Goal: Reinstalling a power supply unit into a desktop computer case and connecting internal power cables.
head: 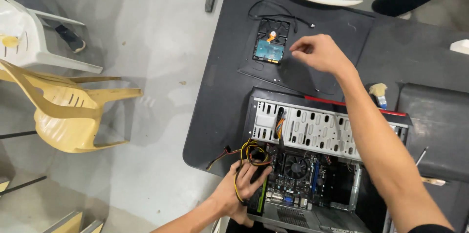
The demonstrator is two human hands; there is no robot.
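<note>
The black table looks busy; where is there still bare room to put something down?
On the black table, the strip left of the hard drive and open computer case is bare. So is the patch between drive and case, under the right hand. It is crowded at the case's left corner, where the left hand grips bundled cables.

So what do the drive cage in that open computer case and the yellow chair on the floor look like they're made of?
The perforated silver drive cage looks like bare stamped sheet metal: matte grey sheen, punched slots, folded edges. The moulded yellow chair seems to be plastic: one-piece curved shell, even colour, dull gloss, scuff marks. The left hand grips yellow and black cables at the case edge; those look plastic-sheathed.
</note>
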